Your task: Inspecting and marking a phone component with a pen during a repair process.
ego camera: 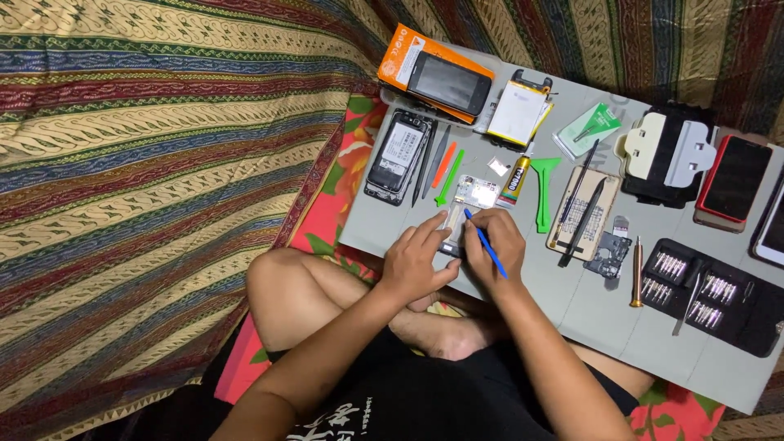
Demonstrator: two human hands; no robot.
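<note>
The person's left hand (415, 260) presses fingertips on the opened phone (467, 209) on the grey mat (588, 310), while the right hand (496, 245) grips a blue pry tool (487, 244), tip on the board. The job looks midway: the back shell (398, 155) at ten o'clock and battery (518, 112) at one o'clock are already out, inner parts remaining.

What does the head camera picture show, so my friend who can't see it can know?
A seated person's left hand steadies an opened phone on a grey mat while the right hand holds a blue pry tool to it. Plastic picks, a screwdriver and other phones lie around.
</note>
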